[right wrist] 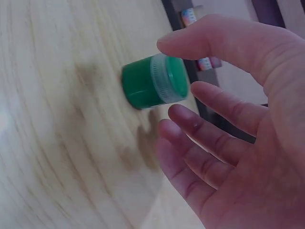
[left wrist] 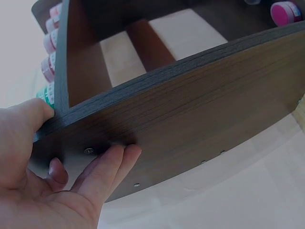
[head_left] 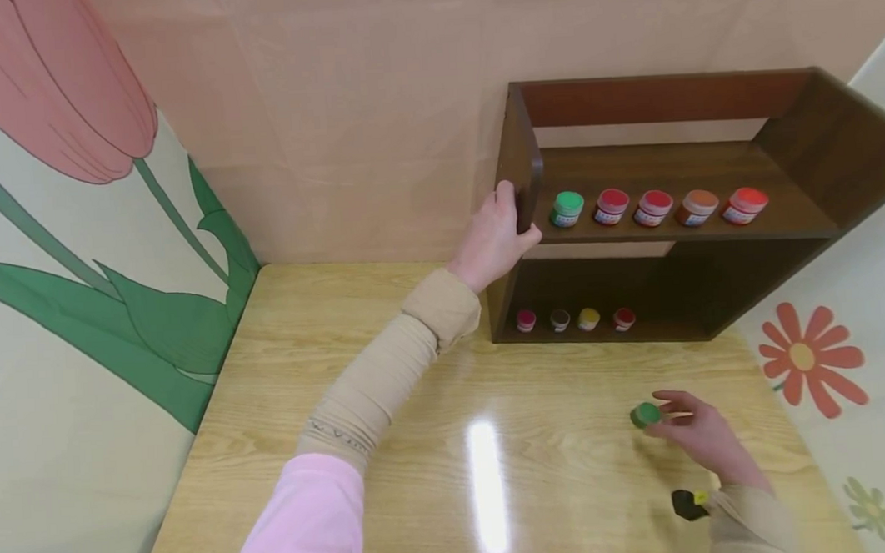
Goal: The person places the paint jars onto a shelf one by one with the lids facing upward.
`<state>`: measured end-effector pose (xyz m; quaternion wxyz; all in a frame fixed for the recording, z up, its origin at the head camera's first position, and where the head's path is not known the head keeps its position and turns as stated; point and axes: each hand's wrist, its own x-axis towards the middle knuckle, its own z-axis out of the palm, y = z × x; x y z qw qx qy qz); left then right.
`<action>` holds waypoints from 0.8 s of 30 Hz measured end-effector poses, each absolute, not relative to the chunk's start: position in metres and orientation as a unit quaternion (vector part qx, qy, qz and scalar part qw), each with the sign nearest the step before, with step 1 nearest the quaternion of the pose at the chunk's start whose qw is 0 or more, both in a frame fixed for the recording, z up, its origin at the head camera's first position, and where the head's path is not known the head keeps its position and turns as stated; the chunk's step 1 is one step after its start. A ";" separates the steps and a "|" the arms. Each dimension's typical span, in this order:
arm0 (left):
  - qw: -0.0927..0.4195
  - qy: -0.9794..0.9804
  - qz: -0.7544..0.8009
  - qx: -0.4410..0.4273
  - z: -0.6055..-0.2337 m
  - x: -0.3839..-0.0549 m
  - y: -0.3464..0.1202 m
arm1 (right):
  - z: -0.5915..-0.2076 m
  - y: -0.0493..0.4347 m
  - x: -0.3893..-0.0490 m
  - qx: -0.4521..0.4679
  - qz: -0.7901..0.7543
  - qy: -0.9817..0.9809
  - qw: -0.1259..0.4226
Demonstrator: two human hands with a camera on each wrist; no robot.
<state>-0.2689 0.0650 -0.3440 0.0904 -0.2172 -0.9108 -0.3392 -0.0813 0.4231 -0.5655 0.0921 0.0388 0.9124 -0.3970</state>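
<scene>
My left hand (head_left: 491, 234) grips the front edge of the left side panel of a dark brown wooden shelf (head_left: 514, 152). In the left wrist view its thumb lies over the edge and its fingers rest against the outer face. My right hand (head_left: 694, 432) is beside a small green paint jar (right wrist: 150, 82) above the right part of the table. Thumb and fingers stand apart around the jar's ridged lid, loosely bent; whether they touch it is unclear. On the upper board sit a light green jar (head_left: 567, 209) and several red and orange jars (head_left: 652, 208).
The lower board holds several small jars, among them a magenta jar (head_left: 526, 320) and a yellow jar (head_left: 588, 319). A wooden table (head_left: 394, 496) carries the shelf. A black piece with a yellow spot (head_left: 689, 504) is by the right sleeve. Flower-printed cloth (head_left: 807, 357) hangs at both sides.
</scene>
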 end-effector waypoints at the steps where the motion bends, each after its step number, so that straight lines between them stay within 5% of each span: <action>1: 0.089 -0.911 -0.339 -0.217 -0.344 -0.269 0.065 | -0.568 0.423 -0.082 0.039 -0.402 0.910 0.092; 24: 0.092 -0.910 -0.339 -0.219 -0.344 -0.269 0.064 | -0.595 0.426 -0.090 0.024 -0.392 0.917 0.073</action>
